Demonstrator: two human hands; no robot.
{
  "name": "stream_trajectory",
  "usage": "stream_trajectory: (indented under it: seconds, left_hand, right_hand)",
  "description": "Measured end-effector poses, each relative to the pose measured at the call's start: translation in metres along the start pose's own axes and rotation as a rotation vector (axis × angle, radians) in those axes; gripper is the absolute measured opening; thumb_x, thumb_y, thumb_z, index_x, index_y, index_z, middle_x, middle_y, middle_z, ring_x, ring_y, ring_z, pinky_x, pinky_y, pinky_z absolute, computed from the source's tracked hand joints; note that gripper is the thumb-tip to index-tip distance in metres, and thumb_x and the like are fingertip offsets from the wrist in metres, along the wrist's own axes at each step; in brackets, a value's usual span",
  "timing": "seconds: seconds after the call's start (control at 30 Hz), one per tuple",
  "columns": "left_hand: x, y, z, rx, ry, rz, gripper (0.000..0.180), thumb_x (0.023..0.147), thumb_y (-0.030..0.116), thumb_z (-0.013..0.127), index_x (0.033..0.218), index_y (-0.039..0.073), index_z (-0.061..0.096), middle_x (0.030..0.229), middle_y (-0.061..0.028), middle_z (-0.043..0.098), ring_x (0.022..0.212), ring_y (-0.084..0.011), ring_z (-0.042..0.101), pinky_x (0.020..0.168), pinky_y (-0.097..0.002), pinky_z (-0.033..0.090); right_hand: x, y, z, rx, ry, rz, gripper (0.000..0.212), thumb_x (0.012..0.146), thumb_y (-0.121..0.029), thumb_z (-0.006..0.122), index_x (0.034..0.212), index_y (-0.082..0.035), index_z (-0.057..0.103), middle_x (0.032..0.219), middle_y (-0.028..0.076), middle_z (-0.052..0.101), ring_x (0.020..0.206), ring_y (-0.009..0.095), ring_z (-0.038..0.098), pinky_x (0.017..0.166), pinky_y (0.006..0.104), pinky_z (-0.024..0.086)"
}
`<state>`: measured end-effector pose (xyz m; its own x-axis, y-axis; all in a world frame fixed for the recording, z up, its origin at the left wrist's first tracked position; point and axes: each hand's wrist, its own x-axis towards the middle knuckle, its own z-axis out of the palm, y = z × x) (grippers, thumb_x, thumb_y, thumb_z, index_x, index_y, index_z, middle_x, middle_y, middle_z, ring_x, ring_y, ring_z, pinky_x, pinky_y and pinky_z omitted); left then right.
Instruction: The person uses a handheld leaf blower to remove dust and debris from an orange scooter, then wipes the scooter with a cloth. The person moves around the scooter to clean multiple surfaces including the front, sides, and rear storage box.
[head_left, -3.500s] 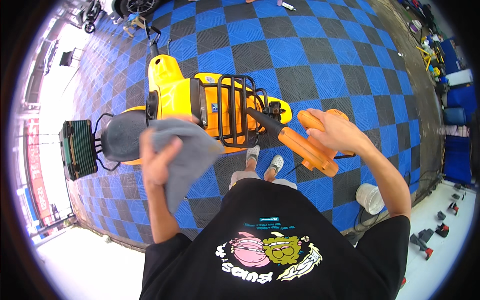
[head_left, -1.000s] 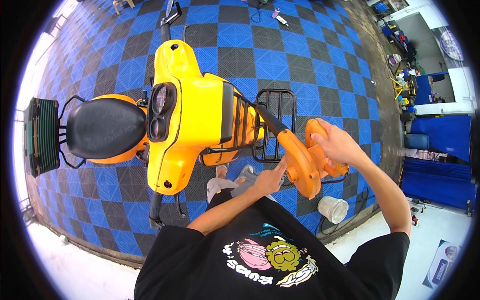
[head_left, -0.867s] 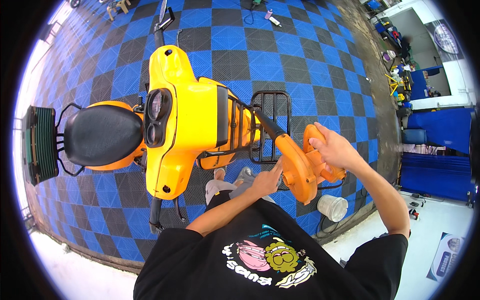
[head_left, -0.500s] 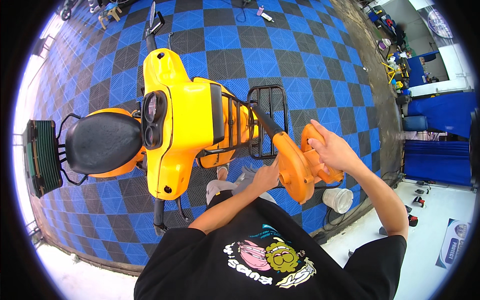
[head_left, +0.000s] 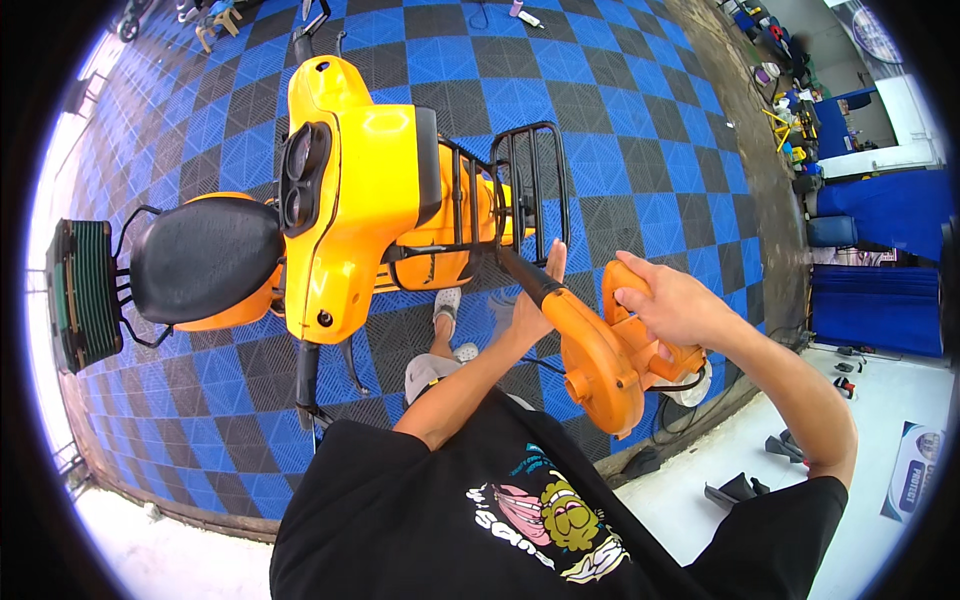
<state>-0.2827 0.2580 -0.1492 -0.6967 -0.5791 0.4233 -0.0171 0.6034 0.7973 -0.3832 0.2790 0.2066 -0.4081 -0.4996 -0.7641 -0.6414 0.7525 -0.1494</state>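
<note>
Blower [head_left: 605,368], orange plastic with a tapered black nozzle [head_left: 528,275], is projecting leftward from the right hand [head_left: 672,302], which is gripping its handle [head_left: 611,282]. The left hand [head_left: 531,317] is extending open fingers behind the nozzle; contact cannot be determined.

Person's attire: a black T-shirt [head_left: 420,525] with loose short sleeves [head_left: 345,460]; chest print comprising a pink cartoon figure [head_left: 518,515], an olive-green, bumpy-outlined cartoon figure [head_left: 570,515], bold white lettering [head_left: 597,562] and small teal lettering [head_left: 530,465]. Below: light grey shorts [head_left: 426,377] and pale grey, perforated clogs [head_left: 449,300]. Left hand [head_left: 537,305] and right hand [head_left: 682,305] are bare.
</note>
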Motion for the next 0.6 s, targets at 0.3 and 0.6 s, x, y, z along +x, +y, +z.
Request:
stream_trajectory:
  seconds: [0.3,0.6]
  left_hand:
    - [-0.002,0.002,0.014,0.170,0.094,0.019,0.090,0.092,0.004,0.052,0.172,0.007,0.012,0.177,-0.0188,0.022,0.134,-0.0428,0.061,0.093,-0.0466,0.057]
    - [-0.008,0.003,0.020,0.025,-0.081,-0.151,0.094,0.090,0.003,0.058,0.171,0.005,0.010,0.177,-0.0181,0.020,0.099,-0.0442,0.058,0.083,-0.0514,0.050]
  right_hand:
    - [-0.056,0.006,0.029,0.124,-0.011,0.108,0.068,0.106,-0.031,0.055,0.166,-0.006,0.034,0.111,0.023,0.074,0.079,0.030,0.076,0.082,0.0432,0.061]
    - [-0.133,0.031,0.042,0.322,0.112,0.137,0.067,0.108,-0.030,0.055,0.167,-0.006,0.034,0.080,0.012,0.067,0.057,0.019,0.067,0.062,0.0356,0.057]
